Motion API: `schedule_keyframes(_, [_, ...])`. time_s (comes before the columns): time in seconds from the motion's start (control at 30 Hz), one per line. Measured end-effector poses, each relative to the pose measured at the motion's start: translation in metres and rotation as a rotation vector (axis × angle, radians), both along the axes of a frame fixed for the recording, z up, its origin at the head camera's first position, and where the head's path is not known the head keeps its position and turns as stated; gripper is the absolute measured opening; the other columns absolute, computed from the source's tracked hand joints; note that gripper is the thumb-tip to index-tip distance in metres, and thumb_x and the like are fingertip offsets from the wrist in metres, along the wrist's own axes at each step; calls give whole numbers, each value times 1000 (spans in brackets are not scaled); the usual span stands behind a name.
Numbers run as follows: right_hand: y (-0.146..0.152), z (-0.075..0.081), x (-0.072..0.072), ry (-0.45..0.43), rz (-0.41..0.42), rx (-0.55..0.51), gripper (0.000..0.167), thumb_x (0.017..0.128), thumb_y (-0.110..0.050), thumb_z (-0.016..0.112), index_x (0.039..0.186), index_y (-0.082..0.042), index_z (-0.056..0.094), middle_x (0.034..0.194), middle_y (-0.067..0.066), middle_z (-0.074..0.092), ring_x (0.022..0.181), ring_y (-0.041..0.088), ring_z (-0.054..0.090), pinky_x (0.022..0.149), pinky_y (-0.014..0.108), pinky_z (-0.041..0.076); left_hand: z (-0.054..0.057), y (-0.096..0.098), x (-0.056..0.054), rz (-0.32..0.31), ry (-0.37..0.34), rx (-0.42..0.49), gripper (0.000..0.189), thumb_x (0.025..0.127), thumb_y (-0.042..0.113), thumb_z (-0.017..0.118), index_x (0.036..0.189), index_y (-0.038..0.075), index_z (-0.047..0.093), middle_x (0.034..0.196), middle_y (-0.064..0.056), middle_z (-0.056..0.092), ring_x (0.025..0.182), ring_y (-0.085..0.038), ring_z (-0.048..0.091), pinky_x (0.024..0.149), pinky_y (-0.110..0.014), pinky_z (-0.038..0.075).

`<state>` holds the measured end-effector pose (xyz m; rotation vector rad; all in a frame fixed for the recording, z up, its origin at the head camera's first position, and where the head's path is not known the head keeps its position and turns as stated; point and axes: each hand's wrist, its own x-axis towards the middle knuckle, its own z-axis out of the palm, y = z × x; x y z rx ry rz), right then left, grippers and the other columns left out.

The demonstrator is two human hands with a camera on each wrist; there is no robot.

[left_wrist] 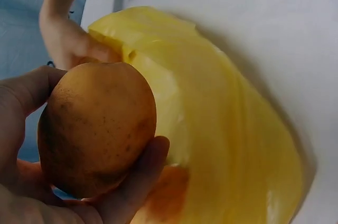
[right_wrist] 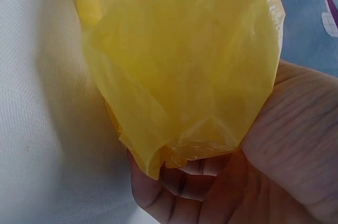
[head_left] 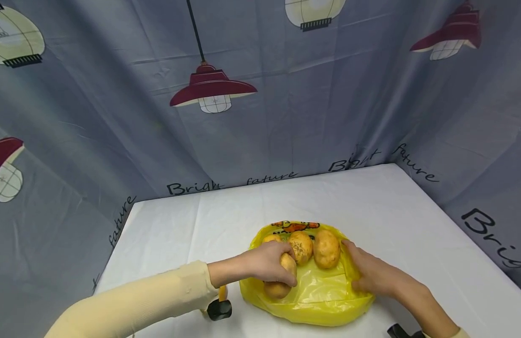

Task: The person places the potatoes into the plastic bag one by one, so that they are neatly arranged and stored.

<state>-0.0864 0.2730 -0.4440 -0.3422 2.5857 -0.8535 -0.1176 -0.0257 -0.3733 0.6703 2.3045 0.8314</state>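
My left hand (head_left: 264, 264) grips a potato (head_left: 289, 264) over the left side of a yellow plastic bag (head_left: 324, 312). In the left wrist view this potato (left_wrist: 100, 129) shows small dark specks, with thumb and fingers curled about it. Inside the bag, a long smooth potato (head_left: 326, 249) lies beside a speckled potato (head_left: 301, 248). Another potato (head_left: 277, 290) sits below my left hand, and one more (head_left: 272, 238) is partly covered behind it. At the bag's right side my right hand (head_left: 376, 274) holds the plastic rim; the right wrist view shows its fingers (right_wrist: 185, 187) curled under the yellow film.
The bag stands on a white-covered table (head_left: 226, 225). Grey-blue curtains (head_left: 286, 122) printed with lamps and lettering hang behind and at both sides. A black wrist camera (head_left: 219, 310) sits under the left forearm, and another (head_left: 400, 331) shows by the right wrist.
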Motion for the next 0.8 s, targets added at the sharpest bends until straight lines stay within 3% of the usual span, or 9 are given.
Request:
schedule_keyframes(0.2, [-1, -1, 0, 4, 3, 6, 100, 71, -4, 81, 152, 6, 23, 148, 36, 37, 135, 50, 40, 107, 66, 30, -16, 1, 8, 19, -29, -41, 31, 75, 26, 85, 96, 17, 63, 83, 3, 59, 71, -9, 57, 60, -24, 49])
schedule_keyframes(0.4, [-1, 1, 0, -18, -13, 15, 101, 71, -4, 82, 153, 5, 23, 148, 37, 36, 135, 51, 40, 107, 67, 30, -19, -2, 13, -19, 1, -102, 33, 79, 35, 83, 99, 15, 64, 87, 6, 60, 76, -7, 56, 67, -23, 47])
schedule_keyframes(0.5, [-1, 1, 0, -16, -9, 23, 101, 71, -4, 82, 153, 5, 23, 148, 37, 36, 134, 51, 40, 106, 67, 31, -21, -3, 15, -71, 53, -121, 33, 80, 35, 83, 99, 14, 65, 83, 7, 59, 72, -6, 55, 63, -22, 48])
schedule_keyframes(0.6, [-2, 0, 0, -5, -4, 25, 102, 70, -5, 82, 153, 5, 24, 148, 37, 37, 134, 51, 41, 106, 67, 31, -26, -2, 16, -133, 158, -157, 38, 79, 37, 82, 103, 13, 67, 84, 8, 58, 74, -4, 54, 65, -20, 47])
schedule_keyframes(0.8, [-1, -1, 0, -5, -5, 28, 103, 68, -5, 81, 153, 5, 23, 147, 36, 37, 133, 49, 42, 106, 67, 32, -38, -1, 22, -249, 308, -242, 53, 80, 42, 82, 120, 12, 65, 101, 0, 58, 76, -8, 54, 65, -21, 47])
